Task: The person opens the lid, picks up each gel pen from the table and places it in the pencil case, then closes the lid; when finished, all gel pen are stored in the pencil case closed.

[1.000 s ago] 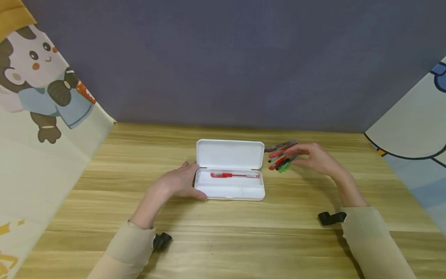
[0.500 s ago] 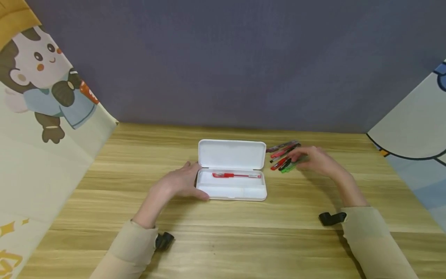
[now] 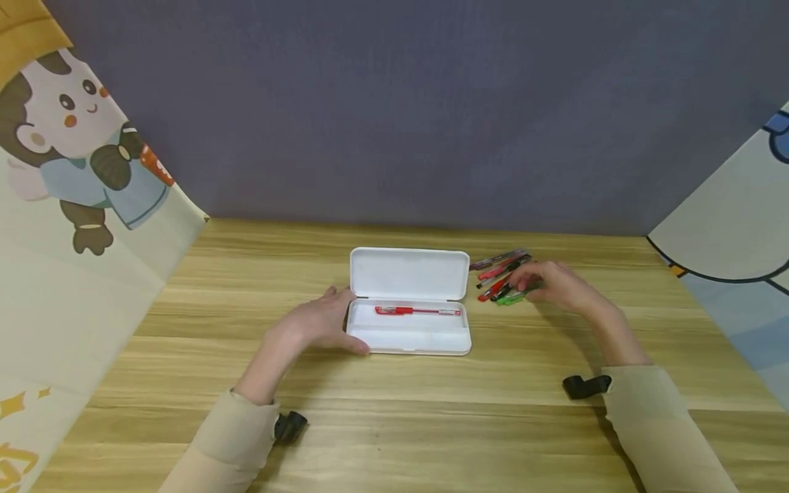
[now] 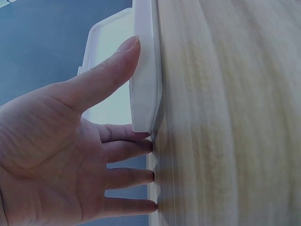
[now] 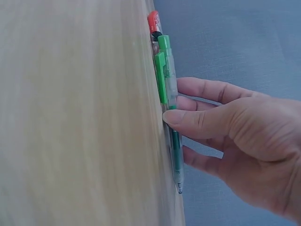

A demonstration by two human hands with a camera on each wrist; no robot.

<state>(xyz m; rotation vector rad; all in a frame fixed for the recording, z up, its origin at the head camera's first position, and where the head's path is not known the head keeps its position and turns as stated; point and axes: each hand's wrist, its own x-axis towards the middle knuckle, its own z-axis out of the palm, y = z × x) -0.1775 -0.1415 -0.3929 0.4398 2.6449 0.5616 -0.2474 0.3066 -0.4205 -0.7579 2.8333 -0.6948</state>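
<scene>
A white pencil case (image 3: 407, 344) lies open on the table, its lid (image 3: 409, 274) tilted back. Inside its rear compartment is a red pen (image 3: 419, 311). My left hand (image 3: 314, 322) holds the case's left end, thumb on the front edge and index finger around the corner; the other fingertips touch the tabletop in the left wrist view. To the right of the case, my right hand (image 3: 555, 284) pinches a green pen (image 5: 170, 84) between thumb and fingers, low at the table. Several red, pink and black pens (image 3: 502, 267) lie beside it, partly hidden by the fingers.
The wooden table (image 3: 407, 418) runs back to a dark grey-blue panel (image 3: 407, 116). Panels with cartoon prints stand at the left (image 3: 80, 137) and right (image 3: 733, 226). Black wrist mounts (image 3: 585, 387) project from both sleeves.
My right hand has come down onto the pens, and its thumb and fingers have closed on the green one. My left hand stays at the case; the head view shifted slightly.
</scene>
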